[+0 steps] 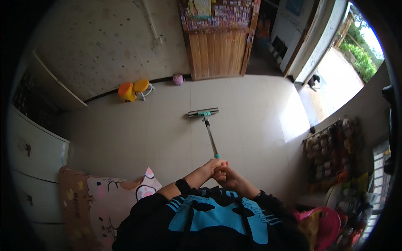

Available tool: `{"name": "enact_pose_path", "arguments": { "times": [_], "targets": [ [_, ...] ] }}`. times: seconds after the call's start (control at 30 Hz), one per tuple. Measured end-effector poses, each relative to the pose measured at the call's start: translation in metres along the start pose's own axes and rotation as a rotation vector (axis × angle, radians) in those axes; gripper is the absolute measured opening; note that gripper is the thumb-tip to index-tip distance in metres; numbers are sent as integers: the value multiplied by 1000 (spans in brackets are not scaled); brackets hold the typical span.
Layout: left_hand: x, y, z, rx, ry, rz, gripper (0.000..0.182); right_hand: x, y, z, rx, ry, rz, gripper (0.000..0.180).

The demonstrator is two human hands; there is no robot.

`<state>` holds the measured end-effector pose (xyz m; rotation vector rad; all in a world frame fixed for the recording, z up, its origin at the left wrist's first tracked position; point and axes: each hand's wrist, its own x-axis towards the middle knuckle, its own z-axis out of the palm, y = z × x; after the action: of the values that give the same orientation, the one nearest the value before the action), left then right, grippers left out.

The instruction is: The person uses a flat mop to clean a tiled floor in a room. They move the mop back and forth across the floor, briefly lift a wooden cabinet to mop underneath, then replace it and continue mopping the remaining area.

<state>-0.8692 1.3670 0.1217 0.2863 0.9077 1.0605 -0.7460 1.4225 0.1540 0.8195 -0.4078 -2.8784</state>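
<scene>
A mop with a flat green-and-dark head (204, 113) rests on the tiled floor ahead of me. Its metal pole (212, 139) runs back towards my body and has a green collar near my grip. My left hand (216, 164) is wrapped around the upper pole, with a dark band on that wrist. Close behind it, touching, my right hand (228, 178) is closed on the handle end. The part of the handle inside both fists is hidden.
Two stools, one orange and yellow (126, 92) and one with a round yellow seat (141, 85), stand by the wall with a pink patterned ball (178, 79). A wooden door panel (218, 53) is ahead. Right are an open doorway (336, 75) and a loaded shoe rack (326, 150).
</scene>
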Motion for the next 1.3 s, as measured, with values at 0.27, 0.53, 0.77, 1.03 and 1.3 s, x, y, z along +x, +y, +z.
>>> {"name": "enact_pose_path", "arguments": {
  "times": [0.27, 0.53, 0.77, 1.03, 1.3],
  "targets": [
    [80, 18, -41, 14, 263, -493, 12, 58, -41, -14, -171, 260, -221, 28],
    [80, -7, -48, 9, 440, -408, 8, 62, -34, -42, -64, 256, -195, 18],
    [58, -6, -23, 28, 542, -280, 30, 46, -12, -29, 59, 258, -146, 29],
    [96, 31, -46, 2, 450, -252, 22, 89, -59, -28, -34, 252, -189, 35],
    [55, 31, -3, 31, 433, -271, 30, 35, -28, -3, 16, 186, -190, 41]
  ]
}}
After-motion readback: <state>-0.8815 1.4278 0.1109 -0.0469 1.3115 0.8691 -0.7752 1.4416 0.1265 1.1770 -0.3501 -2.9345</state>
